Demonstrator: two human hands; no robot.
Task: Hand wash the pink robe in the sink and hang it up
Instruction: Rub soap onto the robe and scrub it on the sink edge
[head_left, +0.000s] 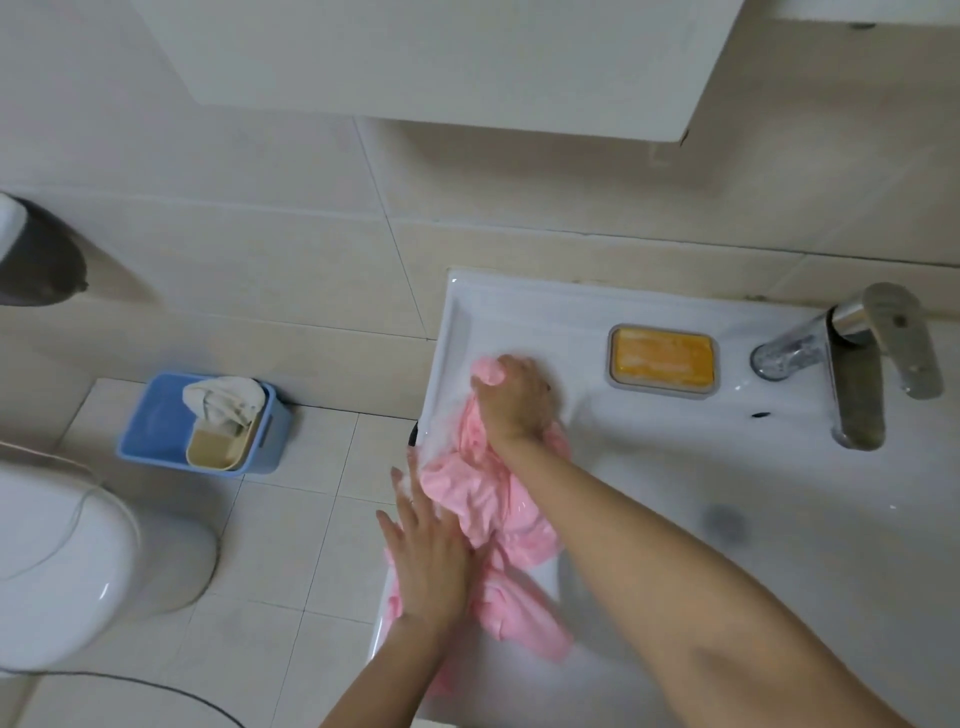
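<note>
The wet pink robe (485, 506) lies bunched along the left edge of the white sink (649, 467). My right hand (514, 397) grips a wad of the robe at its far end, with pink cloth bulging out past the fingers. My left hand (428, 556) presses flat, fingers straight, on the near part of the robe at the sink's left rim. The lower end of the robe trails toward the front of the sink.
An orange soap bar in a grey dish (663, 361) sits on the sink's back ledge, with a chrome tap (841, 358) to its right. A white toilet (78, 561) and a blue bin (205, 421) with a cloth stand on the tiled floor at left.
</note>
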